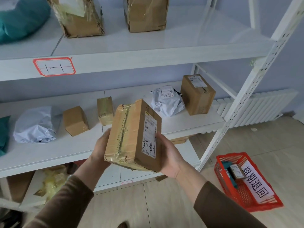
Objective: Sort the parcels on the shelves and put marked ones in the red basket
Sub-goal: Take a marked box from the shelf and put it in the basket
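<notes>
- Cardboard parcel (133,137) held up in front of the middle shelf (189,122), tilted, taped seam facing up; white shipping label (150,137) on its right face with handwritten black characters at the lower end
- Left hand (100,147) gripping the parcel's left side, fingers hidden behind the box; right hand (169,155) cupped under and against the right side, thumb lying along the label's edge; brown sleeves on both arms
- Red basket (246,181) on the tiled floor, lower right, beside the rack's white upright (243,89); a white sign (258,181) with printed characters on its near wall; inside, a small brown box (236,171) and a teal item (227,167)
- On the middle shelf, left to right: teal bag at the frame edge (3,134); crumpled white poly bag (36,125); small plain box (75,120); small tape-wrapped box (105,111); white poly bag with a barcode label (167,102); taller labelled box (197,94) just beside it
- On the top shelf: teal bag (21,18); two tall taped boxes (79,17) and (146,14), tops cut off by the frame
- Red-bordered tag (54,66) on the top shelf's front edge, marked 1-1
- Bottom shelf partly visible: brown box (18,185) and crumpled yellowish tape or wrap (52,181)
- White radiator (256,106) against the wall behind the rack
</notes>
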`<state>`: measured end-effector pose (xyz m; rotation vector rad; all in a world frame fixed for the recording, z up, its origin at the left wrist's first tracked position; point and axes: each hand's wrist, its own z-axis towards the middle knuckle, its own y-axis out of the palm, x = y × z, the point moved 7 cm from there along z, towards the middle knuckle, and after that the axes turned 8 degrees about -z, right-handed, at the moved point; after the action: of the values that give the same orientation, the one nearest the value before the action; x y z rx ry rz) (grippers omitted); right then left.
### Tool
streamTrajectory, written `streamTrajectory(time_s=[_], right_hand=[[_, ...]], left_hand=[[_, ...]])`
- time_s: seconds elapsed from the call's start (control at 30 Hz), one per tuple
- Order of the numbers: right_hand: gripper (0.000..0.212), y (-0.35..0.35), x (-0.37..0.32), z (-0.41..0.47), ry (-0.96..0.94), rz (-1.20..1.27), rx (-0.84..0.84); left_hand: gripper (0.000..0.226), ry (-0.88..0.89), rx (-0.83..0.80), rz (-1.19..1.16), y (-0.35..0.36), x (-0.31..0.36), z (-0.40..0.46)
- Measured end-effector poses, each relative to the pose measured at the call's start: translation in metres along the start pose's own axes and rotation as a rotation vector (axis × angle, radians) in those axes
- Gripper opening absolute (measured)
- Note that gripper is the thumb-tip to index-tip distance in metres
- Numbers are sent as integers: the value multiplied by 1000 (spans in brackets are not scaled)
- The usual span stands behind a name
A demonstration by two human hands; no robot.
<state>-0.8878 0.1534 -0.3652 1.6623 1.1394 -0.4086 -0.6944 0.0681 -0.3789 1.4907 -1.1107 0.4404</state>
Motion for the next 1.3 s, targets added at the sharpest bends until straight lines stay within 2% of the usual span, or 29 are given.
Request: streamTrajectory(time_s=[0.07,0.17,0.33,0.47,0.6,0.77,0.87,1.03,1.17,1.3], right_hand=[[56,-3,-4,2,-33,-3,1],[51,-2,-16,4,-76,3,26],[44,12,-39,0,-183,-207,43],[50,18,-52,-6,-270,-397,35],[51,10,-58,-13,-310,-500,72],[43,-12,-63,-24,-381,-458,185],[44,-25,-63,-32,-402,-409,220],[47,-61,-66,-54,-434,-357,342],[42,-96,-68,-77,-441,-304,459],[61,-130,-67,-98,-443,-246,578]], left_hand=[[51,19,38,3,8,11,-9],[43,112,-46,138,21,19,-14],[49,170,-98,230,31,17,-20],[71,130,-84,255,33,3,-16],[47,118,-49,216,48,-11,-19],[43,112,-100,370,67,-14,-18],[56,79,-101,384,81,-15,-23],[68,-1,-234,378,123,-36,-32],[59,-59,-325,448,153,-64,-28],[57,-77,-365,453,181,-88,-19]])
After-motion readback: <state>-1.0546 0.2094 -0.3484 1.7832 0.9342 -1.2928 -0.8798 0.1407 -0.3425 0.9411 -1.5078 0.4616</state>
